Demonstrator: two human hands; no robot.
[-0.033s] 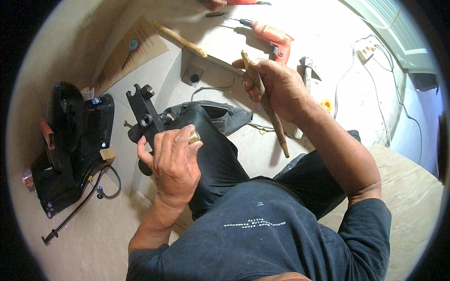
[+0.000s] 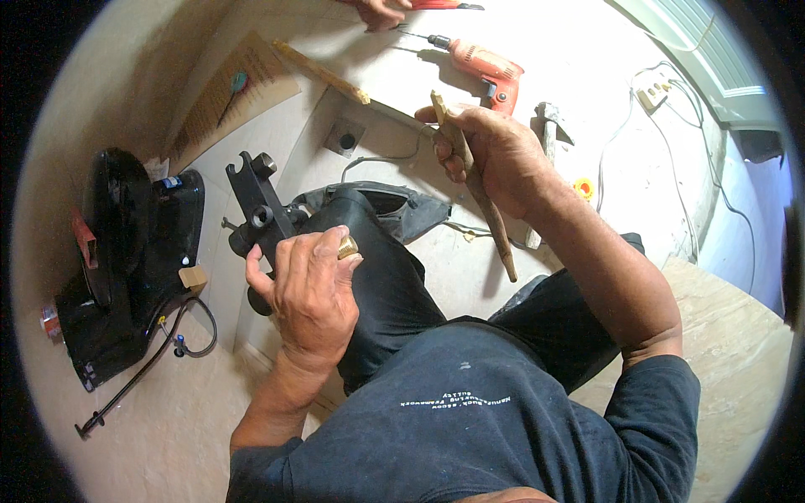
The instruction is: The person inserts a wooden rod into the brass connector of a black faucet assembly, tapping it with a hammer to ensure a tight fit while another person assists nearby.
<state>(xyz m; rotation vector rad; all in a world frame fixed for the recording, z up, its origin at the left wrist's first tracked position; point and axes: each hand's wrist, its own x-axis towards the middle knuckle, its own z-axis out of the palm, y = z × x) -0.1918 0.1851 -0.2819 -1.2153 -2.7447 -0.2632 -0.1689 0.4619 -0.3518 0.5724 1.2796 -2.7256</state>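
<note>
My left hand [image 2: 312, 289] pinches a short brass-coloured cylinder [image 2: 348, 246] between thumb and fingers. Just beyond its knuckles is a black metal bracket [image 2: 245, 189] with round tube ends, close to my left knee; whether the fingers also touch it is hidden. In my right hand [image 2: 501, 155] is a tapered wooden stick [image 2: 482, 199], slanting from upper left to lower right, with the fingers closed round its upper part. Past that hand lie an orange power drill [image 2: 486, 65] and a hammer [image 2: 550, 134].
Another person's hand [image 2: 381, 12] reaches in at the top, by the drill bit. A second wooden stick [image 2: 323, 71] lies near a floor drain [image 2: 345, 137]. Black plastic panels [image 2: 126, 251] stand at left, with a hose [image 2: 138, 369] below. A power strip [image 2: 652, 90] trails cables at right.
The other person's hand has come further into view at the top, over the small dark item beside the drill bit. My hands and what they hold have not visibly moved.
</note>
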